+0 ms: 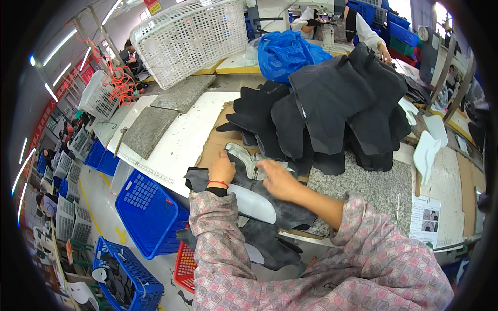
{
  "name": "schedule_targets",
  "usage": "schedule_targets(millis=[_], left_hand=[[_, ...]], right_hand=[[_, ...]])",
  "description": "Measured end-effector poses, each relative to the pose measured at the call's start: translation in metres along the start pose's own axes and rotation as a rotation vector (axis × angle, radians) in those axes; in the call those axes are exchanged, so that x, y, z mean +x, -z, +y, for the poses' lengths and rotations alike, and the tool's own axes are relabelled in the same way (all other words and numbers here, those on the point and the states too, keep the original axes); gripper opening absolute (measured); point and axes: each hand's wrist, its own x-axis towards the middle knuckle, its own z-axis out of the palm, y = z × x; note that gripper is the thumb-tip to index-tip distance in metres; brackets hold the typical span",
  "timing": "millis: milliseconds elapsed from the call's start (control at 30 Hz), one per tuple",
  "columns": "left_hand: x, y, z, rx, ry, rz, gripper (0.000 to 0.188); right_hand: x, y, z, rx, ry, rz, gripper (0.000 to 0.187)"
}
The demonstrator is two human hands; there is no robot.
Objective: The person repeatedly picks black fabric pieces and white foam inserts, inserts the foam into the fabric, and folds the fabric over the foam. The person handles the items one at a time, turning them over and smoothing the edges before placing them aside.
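Note:
My left hand (222, 170) is at the left edge of a pale, curved template (241, 159), its closed fingers holding it against dark grey cut material (199, 181). Just right of it, my right hand (278, 180) has its fingers pinched together at the template's edge. Something thin and dark may be between them, too small to name. Below both hands a smooth white curved panel (254, 203) lies on the dark material. More dark pieces (259, 236) hang at the table's near edge. A large heap of black cut pieces (332, 98) rises just beyond.
Stone slabs (150, 129) lie at left, another speckled slab (363, 194) at right. White templates (429, 150) and a printed sheet (424, 220) are far right. Blue crates (148, 212) stand lower left. A white basket (189, 39) and blue bag (288, 54) are behind; a person works beyond the heap.

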Motion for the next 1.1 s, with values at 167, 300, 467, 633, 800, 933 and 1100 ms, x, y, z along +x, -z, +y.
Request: schedule_targets(millis=[167,300,467,633,800,933,1100], left_hand=[[-0.074,0.055,0.031,-0.080,-0.488,0.392,0.050],[-0.168,0.063,-0.024,-0.227,-0.177,0.603,0.058],[-0.265,-0.025,-0.116,-1.073,0.551,0.725,0.059],[-0.294,-0.108,-0.087,-2.208,0.446,0.055,0.052],[-0.298,-0.146,-0.014,-2.456,0.517,0.070,0.048],[-0.297,-0.117,-0.012,-2.139,0.560,0.086,0.047],[-0.295,-0.066,-0.014,-2.015,0.506,0.127,0.037]], right_hand=[[0.009,0.021,0.036,-0.171,-0.308,-0.211,0.043],[-0.021,0.038,0.013,-0.152,0.020,-0.118,0.041],[-0.069,0.000,-0.052,-0.101,0.249,-0.209,0.053],[-0.093,-0.012,-0.069,-0.476,0.240,-0.389,0.066],[-0.124,0.017,-0.043,-0.614,0.099,-0.226,0.079],[-0.117,0.002,-0.036,-0.561,0.345,-0.064,0.063],[-0.077,0.011,-0.040,-0.553,0.233,-0.195,0.042]])
